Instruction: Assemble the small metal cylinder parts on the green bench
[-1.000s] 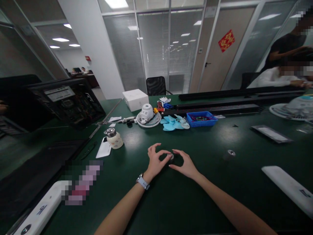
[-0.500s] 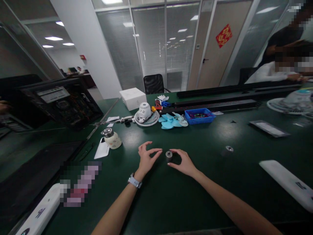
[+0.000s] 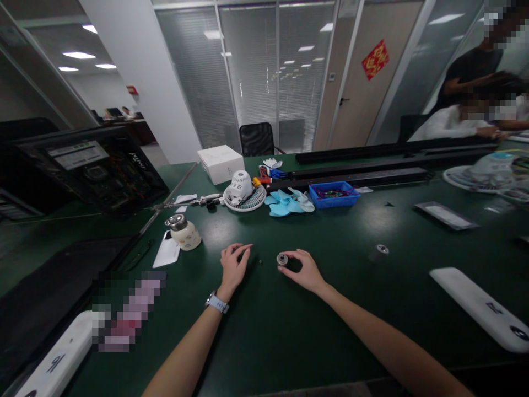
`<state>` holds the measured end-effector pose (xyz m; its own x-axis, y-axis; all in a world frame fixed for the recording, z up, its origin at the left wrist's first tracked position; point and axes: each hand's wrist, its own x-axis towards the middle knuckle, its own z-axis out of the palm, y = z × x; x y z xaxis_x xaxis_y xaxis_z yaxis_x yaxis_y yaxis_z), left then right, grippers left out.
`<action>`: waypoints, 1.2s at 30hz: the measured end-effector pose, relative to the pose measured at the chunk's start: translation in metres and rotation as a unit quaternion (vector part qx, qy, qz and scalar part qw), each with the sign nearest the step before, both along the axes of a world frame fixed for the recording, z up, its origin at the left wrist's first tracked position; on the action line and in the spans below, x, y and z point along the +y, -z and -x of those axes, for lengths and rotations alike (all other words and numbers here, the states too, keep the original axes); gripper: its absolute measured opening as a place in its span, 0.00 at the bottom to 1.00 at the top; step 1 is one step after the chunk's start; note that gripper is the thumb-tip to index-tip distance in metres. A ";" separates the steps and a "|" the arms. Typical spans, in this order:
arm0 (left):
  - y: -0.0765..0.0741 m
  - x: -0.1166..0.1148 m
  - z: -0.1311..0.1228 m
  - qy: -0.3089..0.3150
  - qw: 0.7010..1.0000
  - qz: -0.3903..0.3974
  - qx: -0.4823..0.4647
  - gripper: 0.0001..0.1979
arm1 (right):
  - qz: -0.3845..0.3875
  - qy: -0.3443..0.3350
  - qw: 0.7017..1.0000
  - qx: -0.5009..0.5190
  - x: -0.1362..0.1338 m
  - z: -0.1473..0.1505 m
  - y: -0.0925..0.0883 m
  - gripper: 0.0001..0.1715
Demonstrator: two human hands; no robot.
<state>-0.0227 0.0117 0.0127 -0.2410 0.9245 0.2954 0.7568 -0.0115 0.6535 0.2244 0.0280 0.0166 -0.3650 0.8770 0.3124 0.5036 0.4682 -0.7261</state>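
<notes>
My right hand has its thumb and forefinger around a small metal cylinder, whose ringed end with a dark centre faces up. To the left, my left hand is held over the table with fingers stretched out and nothing visible in them. It wears a watch on the wrist. Between the hands lies a tiny dark piece, too small to name. A second, similar metal cylinder stands on the table to the right, apart from both hands.
On the green table stand a cream jar by a white phone, a white fan housing, light blue fan blades and a blue tray of wires. A white elongated device lies right. People sit and stand far right.
My left hand has drawn away to the left from the metal cylinder. The tiny piece now shows on the table. My right thumb and forefinger have closed in on the cylinder.
</notes>
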 end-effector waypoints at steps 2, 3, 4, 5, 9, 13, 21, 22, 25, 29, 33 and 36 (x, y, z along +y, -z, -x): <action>0.004 0.002 0.001 -0.004 1.000 -0.018 -0.013 0.16 | -0.022 0.028 0.999 -0.005 0.003 -0.003 -0.001 0.23; 0.005 0.003 0.001 -0.002 1.000 -0.024 -0.015 0.17 | -0.037 0.053 0.998 -0.011 0.007 -0.008 -0.003 0.22; 0.007 0.003 0.002 0.000 0.999 -0.028 -0.016 0.18 | -0.057 0.084 0.995 -0.018 0.012 -0.015 -0.006 0.22; 0.008 0.004 0.002 0.001 0.999 -0.031 -0.015 0.18 | -0.079 0.122 0.989 -0.027 0.019 -0.026 -0.010 0.22; 0.010 0.004 0.002 0.004 1.000 -0.028 -0.012 0.20 | -0.126 0.304 0.941 -0.076 0.050 -0.091 -0.026 0.22; 0.009 0.004 0.001 0.007 1.000 -0.023 -0.014 0.19 | -0.073 0.434 0.887 -0.139 0.069 -0.162 -0.022 0.22; 0.010 0.004 0.001 -0.003 1.000 -0.022 -0.017 0.18 | -0.125 0.474 0.854 -0.174 0.058 -0.161 -0.035 0.34; 0.010 0.004 0.002 -0.004 1.000 -0.023 -0.018 0.17 | -0.177 0.456 0.857 -0.163 0.052 -0.142 -0.041 0.36; 0.011 0.005 0.002 -0.004 1.000 -0.024 -0.016 0.17 | -0.237 0.288 0.915 -0.152 0.030 -0.074 -0.043 0.31; 0.011 0.005 0.002 -0.002 1.000 -0.025 -0.005 0.17 | -0.158 0.035 0.975 -0.154 0.009 0.002 -0.021 0.27; 0.010 0.005 0.002 -0.001 1.000 -0.031 0.001 0.17 | -0.110 0.007 0.984 -0.143 0.011 0.040 -0.002 0.26; 0.010 0.005 0.002 0.001 0.999 -0.032 0.005 0.17 | -0.102 0.018 0.985 -0.138 0.014 0.055 0.003 0.17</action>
